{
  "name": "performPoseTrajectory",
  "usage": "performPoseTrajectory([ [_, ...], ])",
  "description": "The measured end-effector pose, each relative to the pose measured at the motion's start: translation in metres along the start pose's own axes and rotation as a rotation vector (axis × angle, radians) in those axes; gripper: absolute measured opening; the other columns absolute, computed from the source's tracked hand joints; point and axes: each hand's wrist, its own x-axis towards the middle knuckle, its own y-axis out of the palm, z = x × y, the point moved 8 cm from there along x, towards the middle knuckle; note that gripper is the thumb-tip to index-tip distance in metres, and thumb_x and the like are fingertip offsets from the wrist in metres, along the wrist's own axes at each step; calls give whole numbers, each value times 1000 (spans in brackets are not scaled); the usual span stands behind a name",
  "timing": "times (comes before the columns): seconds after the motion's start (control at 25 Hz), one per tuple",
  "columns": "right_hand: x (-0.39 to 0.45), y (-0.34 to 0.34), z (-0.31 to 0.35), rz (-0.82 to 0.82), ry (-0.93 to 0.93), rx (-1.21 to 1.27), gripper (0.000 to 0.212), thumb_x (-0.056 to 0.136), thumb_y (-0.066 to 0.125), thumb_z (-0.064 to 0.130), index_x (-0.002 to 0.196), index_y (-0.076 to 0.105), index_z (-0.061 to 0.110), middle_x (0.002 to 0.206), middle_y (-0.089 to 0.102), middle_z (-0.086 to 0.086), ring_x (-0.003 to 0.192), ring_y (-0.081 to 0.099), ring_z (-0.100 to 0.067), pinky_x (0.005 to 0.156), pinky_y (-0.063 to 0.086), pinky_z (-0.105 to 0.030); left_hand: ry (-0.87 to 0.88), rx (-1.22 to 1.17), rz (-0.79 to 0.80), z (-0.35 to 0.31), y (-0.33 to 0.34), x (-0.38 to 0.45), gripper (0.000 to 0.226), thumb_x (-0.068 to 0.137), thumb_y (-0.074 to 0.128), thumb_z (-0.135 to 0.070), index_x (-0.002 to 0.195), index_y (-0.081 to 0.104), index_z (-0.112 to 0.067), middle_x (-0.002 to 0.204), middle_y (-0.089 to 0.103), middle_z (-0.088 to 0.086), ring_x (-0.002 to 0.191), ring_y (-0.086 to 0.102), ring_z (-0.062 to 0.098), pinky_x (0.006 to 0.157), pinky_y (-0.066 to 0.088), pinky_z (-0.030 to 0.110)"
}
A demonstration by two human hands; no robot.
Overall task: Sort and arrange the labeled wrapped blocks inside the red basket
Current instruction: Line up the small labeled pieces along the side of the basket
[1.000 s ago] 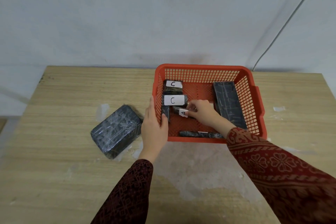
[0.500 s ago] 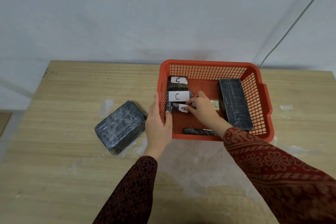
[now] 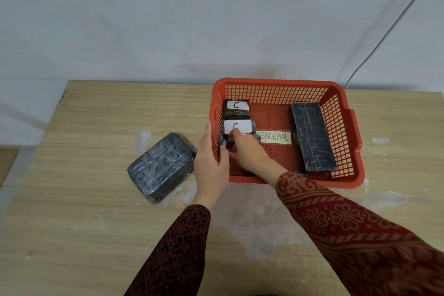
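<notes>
Inside the red basket (image 3: 283,84), right hand (image 3: 245,151) fingers pinch a small wrapped block (image 3: 224,143) below 2 C-labeled blocks (image 3: 236,115); left hand (image 3: 211,166) grips the basket's left wall.

We saw a light wooden table (image 3: 96,235) with pale scuffed patches (image 3: 242,214) and bits of tape residue (image 3: 142,140). Behind it stood a plain grey-white wall (image 3: 168,19), down which a thin cable (image 3: 389,29) ran at the right.

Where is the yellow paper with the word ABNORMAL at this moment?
In the head view, the ABNORMAL label lies on the red basket floor, between the right hand and the long black block.
</notes>
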Motion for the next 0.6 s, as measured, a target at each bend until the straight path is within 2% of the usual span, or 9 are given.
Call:
performPoseTrajectory([
  [0.08, 1, 8, 6, 22, 22, 60, 37, 90, 56, 20, 122, 43, 5, 102, 66, -20, 94, 63, -36, 81, 52, -47, -2, 3, 2, 1, 0, 0, 65, 92, 48, -16, 152, 25, -21, 133, 41, -15, 112, 27, -30, 88, 22, -10],
  [0.16, 1, 10, 8, 4, 39, 117, 35, 91, 53, 14, 124, 44, 5, 103, 66, -20, 94, 63, -36, 82, 52, -45, -12, 3, 3, 1, 1, 1, 65, 92, 49, -16, 152, 25, -22, 136, 46, -10, 110, 29, -29, 85, 23, -10],
  [0.24, -1, 9, 6, -5, 74, 259, 35, 90, 55, 13, 123, 47, 5, 94, 66, -13, 86, 63, -29, 76, 51, -36, -9, 0, -3, 1, 1, 1, 66, 92, 49, -15, 152, 25, -22, 138, 47, -7, 112, 30, -23, 86, 23, -10],
  [0.36, -6, 5, 2, -2, 89, 393, 32, 87, 62, 17, 115, 52, 8, 80, 60, 1, 70, 57, -11, 62, 44, -19, 14, -7, -12, 0, 0, 1, 64, 92, 50, -14, 152, 27, -18, 134, 41, -14, 116, 28, -22, 90, 21, -10],
  [0.44, -11, -9, -7, -49, 37, 315, 29, 82, 68, 20, 106, 57, 9, 85, 61, 0, 71, 56, -10, 62, 42, -18, 10, -28, -12, 0, 0, 0, 64, 92, 49, -15, 151, 27, -19, 133, 39, -17, 117, 30, -19, 92, 21, -8],
  [0.6, -17, -25, -25, -23, -121, -154, 36, 77, 71, 10, 111, 59, 7, 113, 61, -13, 106, 54, -27, 86, 44, -33, -9, -66, -10, 1, 0, 0, 62, 92, 45, -21, 151, 27, -24, 136, 38, -20, 122, 34, -13, 95, 22, -6],
])
